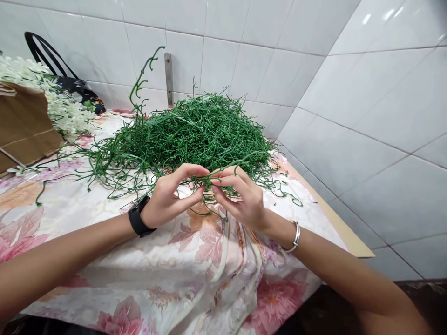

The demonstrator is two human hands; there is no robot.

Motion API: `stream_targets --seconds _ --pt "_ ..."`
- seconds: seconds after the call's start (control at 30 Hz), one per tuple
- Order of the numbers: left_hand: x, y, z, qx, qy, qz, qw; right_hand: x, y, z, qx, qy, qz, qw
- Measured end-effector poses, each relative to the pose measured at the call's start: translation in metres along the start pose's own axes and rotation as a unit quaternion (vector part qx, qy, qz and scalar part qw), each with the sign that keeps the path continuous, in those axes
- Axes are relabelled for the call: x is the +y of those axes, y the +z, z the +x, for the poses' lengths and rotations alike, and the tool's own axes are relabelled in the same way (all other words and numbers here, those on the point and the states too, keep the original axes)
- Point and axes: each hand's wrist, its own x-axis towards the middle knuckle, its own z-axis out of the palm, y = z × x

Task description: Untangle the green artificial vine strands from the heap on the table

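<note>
A thin green plastic flower stem (223, 174) with short curled branches is pinched between my two hands, close to the table's middle. My left hand (174, 188), with a black band at the wrist, grips it between thumb and forefinger. Fingertips nearly meeting the left ones, my right hand (240, 193) closes on the same stem; a silver bangle sits on that wrist. Just behind both hands rises a large tangled heap of green stems (199, 132). Where the held stem ends among the loose ones is hard to make out.
White artificial flowers (66, 102) and a brown cardboard box (28, 125) stand at the left, with a black bag (77, 88) behind. A flowered cloth (146, 265) covers the table. Tiled walls (377, 116) close off the back and right. A metal bracket (169, 79) is upright at the back wall.
</note>
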Motion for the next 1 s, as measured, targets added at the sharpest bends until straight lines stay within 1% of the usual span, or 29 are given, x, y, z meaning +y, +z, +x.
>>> stream_targets --seconds 0.13,0.27,0.43,0.57,0.77,1.0 --pt "-0.0001 -0.0015 0.0008 -0.021 0.006 0.012 1.0 -0.0002 0.0003 0.0009 -0.012 0.003 -0.01 1.0" --pt "-0.0007 -0.0017 0.001 -0.004 -0.003 0.01 1.0 0.0017 0.0003 0.0021 -0.028 0.018 -0.013 0.999" --pt "-0.0012 -0.0003 0.0007 0.005 -0.009 0.002 1.0 0.0036 0.0 0.003 -0.027 0.022 -0.011 0.999" --pt "0.0 0.0009 0.0003 0.005 -0.005 0.023 1.0 0.0026 -0.0005 0.0029 -0.033 0.028 -0.002 0.999" --pt "0.0057 0.0007 0.0005 -0.013 -0.002 0.07 0.997 0.0025 -0.0006 0.0011 -0.056 0.022 0.007 0.998" --pt "0.0083 0.0007 0.0005 -0.014 0.003 0.081 0.997 0.001 -0.0001 0.0011 -0.043 0.023 -0.005 0.999"
